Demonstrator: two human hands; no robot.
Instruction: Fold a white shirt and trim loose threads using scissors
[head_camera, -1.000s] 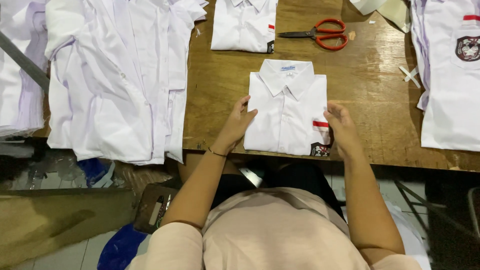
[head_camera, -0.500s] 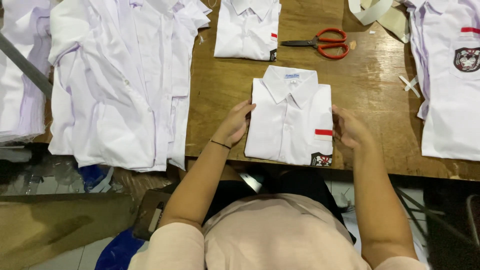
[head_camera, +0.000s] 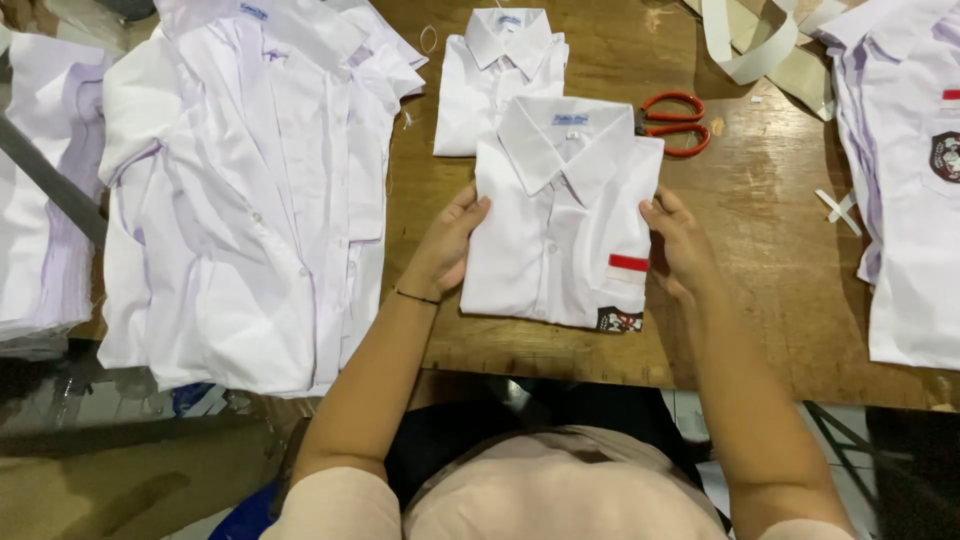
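Worn brown wooden tabletop (head_camera: 770, 300) fills the middle of the frame, scuffed and pale in patches. At its centre the left hand (head_camera: 445, 250) grips the left edge of a neatly folded white collared shirt with a red stripe and a dark badge on its pocket (head_camera: 560, 215) — thumb on top, fingers curled under the fabric. The right hand (head_camera: 682, 245) holds the opposite edge the same way, so the shirt sits between both palms, its lower hem near the table's front edge.

Just above it, partly overlapped by its collar, lies a second folded white shirt (head_camera: 490, 85). Red-handled scissors (head_camera: 675, 125) peek out from behind the held shirt's right shoulder, touching or nearly touching it. A small white paper cross (head_camera: 838, 208) lies to the right, and cream-coloured strips of card (head_camera: 745, 45) curl at the upper right.

Spread across the left of the frame is a heap of unfolded white shirts (head_camera: 240, 190); another stack of white badge-pocket shirts (head_camera: 910, 180) runs down the right edge.
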